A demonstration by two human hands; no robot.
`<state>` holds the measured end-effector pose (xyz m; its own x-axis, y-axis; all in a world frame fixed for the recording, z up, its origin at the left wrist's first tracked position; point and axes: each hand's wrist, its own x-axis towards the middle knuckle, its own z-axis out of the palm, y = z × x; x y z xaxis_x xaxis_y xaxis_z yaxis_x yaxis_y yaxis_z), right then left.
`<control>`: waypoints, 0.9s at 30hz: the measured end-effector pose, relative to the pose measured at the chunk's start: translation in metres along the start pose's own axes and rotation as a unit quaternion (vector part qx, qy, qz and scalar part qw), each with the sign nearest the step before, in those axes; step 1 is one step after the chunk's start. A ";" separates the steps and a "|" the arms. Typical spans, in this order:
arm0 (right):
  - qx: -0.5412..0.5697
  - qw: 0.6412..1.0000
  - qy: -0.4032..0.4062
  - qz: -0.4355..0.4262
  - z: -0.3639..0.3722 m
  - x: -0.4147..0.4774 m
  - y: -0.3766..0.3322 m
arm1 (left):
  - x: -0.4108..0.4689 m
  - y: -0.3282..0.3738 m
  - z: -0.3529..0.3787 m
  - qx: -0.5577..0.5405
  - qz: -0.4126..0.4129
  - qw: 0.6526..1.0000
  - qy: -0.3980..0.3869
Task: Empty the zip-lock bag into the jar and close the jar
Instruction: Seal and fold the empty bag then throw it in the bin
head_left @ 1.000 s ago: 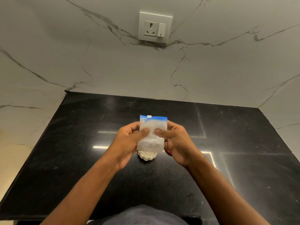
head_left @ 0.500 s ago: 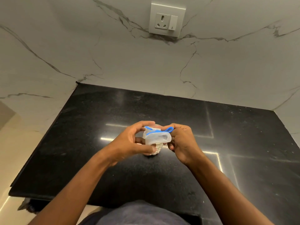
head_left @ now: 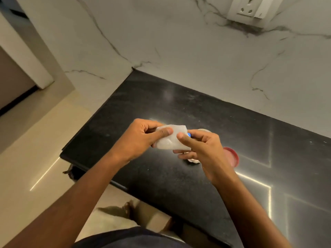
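Observation:
A small clear zip-lock bag [head_left: 172, 139] with a blue zip strip hangs sideways above the black counter, its blue end turned right. My left hand [head_left: 143, 138] pinches its left side with thumb on top. My right hand [head_left: 200, 149] holds the right, zip end. The jar [head_left: 194, 160] stands under my right hand, mostly hidden; only a pale bit of its base and a glint of its rim show. A red lid [head_left: 231, 156] lies on the counter just right of the jar, partly behind my right wrist.
The black stone counter [head_left: 179, 185] ends at a left edge near my left forearm, with beige floor beyond. A marble wall rises behind, with a wall socket [head_left: 250, 9] at the top right. The counter stretches on to the right.
The bag went from upright, to folded over the jar, to sideways between both hands. The view swung left, bringing the red lid and the floor into sight.

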<state>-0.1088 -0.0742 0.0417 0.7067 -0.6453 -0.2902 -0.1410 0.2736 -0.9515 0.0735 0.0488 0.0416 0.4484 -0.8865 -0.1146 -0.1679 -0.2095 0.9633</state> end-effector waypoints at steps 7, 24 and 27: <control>0.051 0.998 0.003 0.025 0.096 0.014 0.032 | -0.036 -0.060 -0.073 -0.017 -0.094 0.986 0.139; 0.014 0.980 0.117 0.161 0.548 0.096 0.182 | -0.191 -0.306 -0.421 -0.060 -0.247 0.922 0.290; -0.022 0.974 0.135 0.180 0.584 0.122 0.234 | -0.187 -0.351 -0.444 -0.059 -0.281 0.915 0.284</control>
<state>0.3490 0.3275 -0.1568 0.3985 -0.6793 -0.6162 -0.3789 0.4899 -0.7851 0.4384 0.4712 -0.1674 0.8242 -0.2882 -0.4875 0.3097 -0.4912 0.8141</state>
